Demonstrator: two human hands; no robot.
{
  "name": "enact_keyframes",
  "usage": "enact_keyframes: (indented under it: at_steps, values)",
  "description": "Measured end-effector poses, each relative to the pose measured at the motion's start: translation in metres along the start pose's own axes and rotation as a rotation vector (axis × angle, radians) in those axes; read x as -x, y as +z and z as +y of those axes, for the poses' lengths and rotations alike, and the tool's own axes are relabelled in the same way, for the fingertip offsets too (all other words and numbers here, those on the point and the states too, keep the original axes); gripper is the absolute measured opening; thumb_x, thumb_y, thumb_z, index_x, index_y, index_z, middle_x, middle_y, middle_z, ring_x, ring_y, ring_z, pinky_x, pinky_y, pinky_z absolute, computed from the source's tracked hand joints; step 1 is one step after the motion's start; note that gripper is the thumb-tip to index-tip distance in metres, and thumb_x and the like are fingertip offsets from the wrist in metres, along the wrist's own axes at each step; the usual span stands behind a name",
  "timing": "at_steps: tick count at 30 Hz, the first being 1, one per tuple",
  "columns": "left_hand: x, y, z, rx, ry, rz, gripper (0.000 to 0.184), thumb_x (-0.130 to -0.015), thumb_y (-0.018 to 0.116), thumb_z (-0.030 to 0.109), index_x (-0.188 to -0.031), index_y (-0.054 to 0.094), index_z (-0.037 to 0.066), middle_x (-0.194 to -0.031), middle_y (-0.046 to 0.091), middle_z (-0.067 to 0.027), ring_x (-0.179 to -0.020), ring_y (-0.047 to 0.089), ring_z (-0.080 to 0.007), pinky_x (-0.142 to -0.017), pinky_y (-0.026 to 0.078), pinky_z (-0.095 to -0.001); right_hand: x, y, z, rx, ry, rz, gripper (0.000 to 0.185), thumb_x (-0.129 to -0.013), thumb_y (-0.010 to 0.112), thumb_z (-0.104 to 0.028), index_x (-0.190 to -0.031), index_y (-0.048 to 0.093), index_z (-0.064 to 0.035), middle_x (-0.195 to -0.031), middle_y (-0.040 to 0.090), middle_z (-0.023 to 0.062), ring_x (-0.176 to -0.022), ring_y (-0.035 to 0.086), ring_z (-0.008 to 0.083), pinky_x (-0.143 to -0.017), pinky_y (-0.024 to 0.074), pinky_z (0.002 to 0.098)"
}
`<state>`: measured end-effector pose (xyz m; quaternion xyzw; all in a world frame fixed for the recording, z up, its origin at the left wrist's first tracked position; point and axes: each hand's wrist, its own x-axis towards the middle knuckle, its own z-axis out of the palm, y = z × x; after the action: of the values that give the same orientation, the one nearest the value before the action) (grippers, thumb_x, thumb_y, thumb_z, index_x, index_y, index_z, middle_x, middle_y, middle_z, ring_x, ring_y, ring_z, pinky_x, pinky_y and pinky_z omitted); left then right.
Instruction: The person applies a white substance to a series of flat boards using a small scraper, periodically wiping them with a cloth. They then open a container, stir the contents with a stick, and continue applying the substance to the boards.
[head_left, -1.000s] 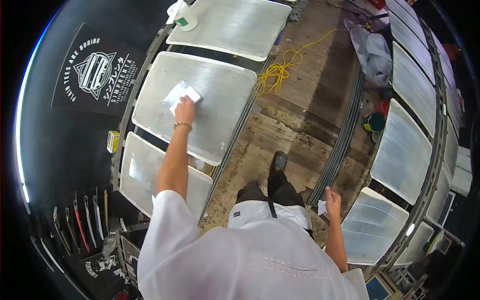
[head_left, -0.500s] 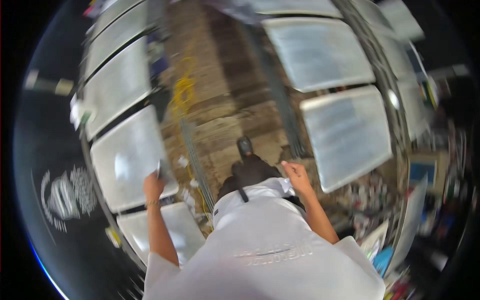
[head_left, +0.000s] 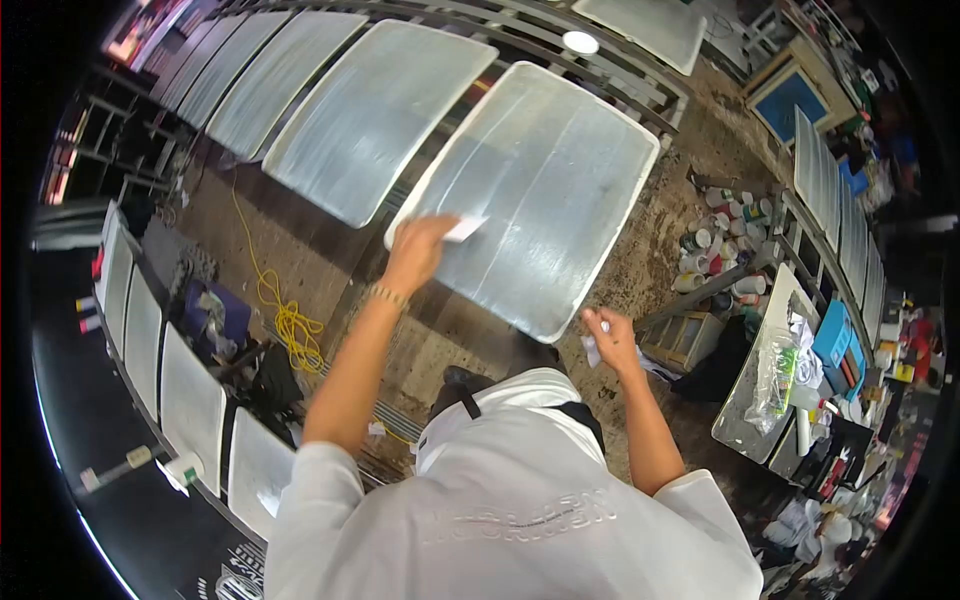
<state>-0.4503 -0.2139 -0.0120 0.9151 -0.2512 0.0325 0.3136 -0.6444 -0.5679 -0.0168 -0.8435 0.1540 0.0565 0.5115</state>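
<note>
A pale grey panel with white edges (head_left: pixel 545 200) lies in front of me, with faint lines across its surface. Over its left edge, my left hand (head_left: pixel 420 250) grips a small white card (head_left: pixel 465 229); whether the card touches the panel I cannot tell. A bracelet is on that wrist. Near the panel's lower right corner, my right hand (head_left: pixel 613 338) is closed around a crumpled white piece (head_left: pixel 592 351).
More grey panels (head_left: pixel 378 115) continue to the upper left, and another row (head_left: pixel 190 395) runs along the left. A yellow cord (head_left: pixel 295 330) is coiled on the floor. At right are stacked containers (head_left: pixel 720 240) and a cluttered table (head_left: pixel 735 425).
My view has swung from the left row of panels to a panel on the other side. My left hand, with the white card, has moved over this panel; my right hand still holds its white piece.
</note>
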Motion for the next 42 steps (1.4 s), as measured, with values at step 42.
enact_keyframes:
  at_steps: [42]
  values:
    - [-0.337, 0.148, 0.061, -0.509, 0.127, -0.292, 0.04, -0.082, 0.068, 0.011, -0.12, 0.075, 0.022, -0.119, 0.074, -0.0062, -0.112, 0.068, -0.0234, -0.1, 0.048, -0.0493, -0.299, -0.147, 0.02, 0.0, -0.115, 0.169, 0.04, -0.089, 0.075, -0.038, -0.082, 0.064, -0.0007, -0.07, 0.067, 0.0131, -0.067, 0.06, 0.0166, -0.064, 0.0487, 0.0352]
